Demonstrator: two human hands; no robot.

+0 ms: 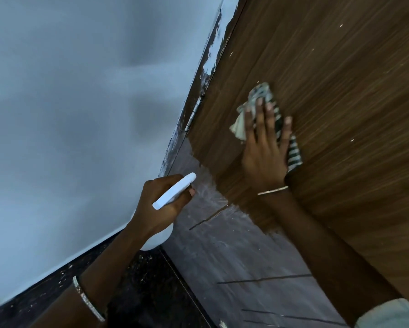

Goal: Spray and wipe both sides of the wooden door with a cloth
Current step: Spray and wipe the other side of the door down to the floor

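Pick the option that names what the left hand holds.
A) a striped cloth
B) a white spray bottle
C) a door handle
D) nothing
B: the left hand grips the white spray bottle, while the right hand presses the striped cloth flat against the wooden door.

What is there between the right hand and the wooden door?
A striped cloth: the right hand presses it flat against the wooden door, as the head view shows.

Striped cloth (294, 155) flat on wd door (340, 79).
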